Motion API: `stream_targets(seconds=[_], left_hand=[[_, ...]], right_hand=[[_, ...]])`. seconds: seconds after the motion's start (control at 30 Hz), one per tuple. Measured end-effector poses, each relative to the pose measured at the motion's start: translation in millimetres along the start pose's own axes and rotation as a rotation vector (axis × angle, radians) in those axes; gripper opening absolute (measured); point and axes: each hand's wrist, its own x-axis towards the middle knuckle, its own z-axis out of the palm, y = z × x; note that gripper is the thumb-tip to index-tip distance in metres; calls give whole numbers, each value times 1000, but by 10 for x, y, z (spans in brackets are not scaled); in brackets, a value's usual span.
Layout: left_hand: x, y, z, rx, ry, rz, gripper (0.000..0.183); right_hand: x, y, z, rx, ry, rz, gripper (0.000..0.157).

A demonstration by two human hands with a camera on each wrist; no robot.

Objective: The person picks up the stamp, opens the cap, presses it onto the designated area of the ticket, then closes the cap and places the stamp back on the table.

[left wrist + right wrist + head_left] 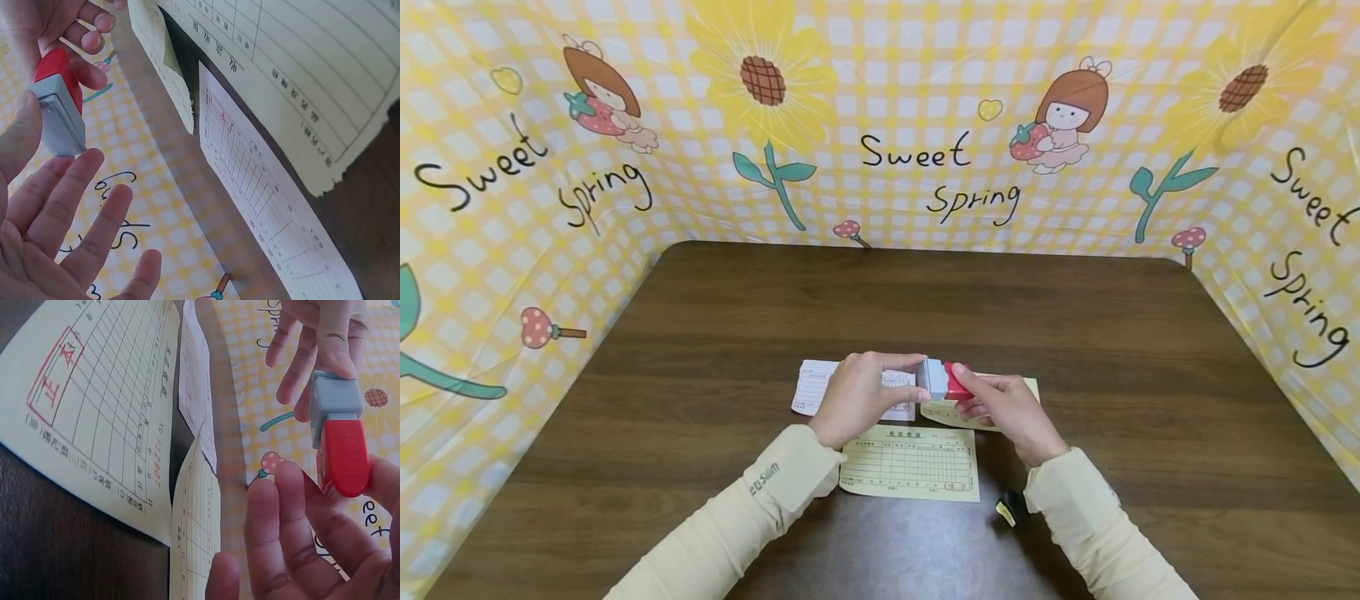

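Note:
A red stamp with a grey cap lies sideways between the two hands, above paper slips. My left hand pinches the grey end between thumb and fingertips. From the other side my right hand grips the red body with thumb and fingers. In the right wrist view the red part and grey part are joined in line. Below the hands lies a yellow receipt slip, bearing a red boxed mark at one corner. Behind it are a white slip and another yellow slip, both partly covered by the hands.
A small black and yellow object sits beside the right sleeve. All of this is on a dark wooden table, bordered at the back and sides by a yellow checked cloth.

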Motion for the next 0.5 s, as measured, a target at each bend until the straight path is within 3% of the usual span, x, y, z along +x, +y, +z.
stream_targets(seconds=[0.5], left_hand=[[20, -11, -28, 15, 3, 18, 50]], right_hand=[[18, -5, 43, 20, -3, -15, 49]])
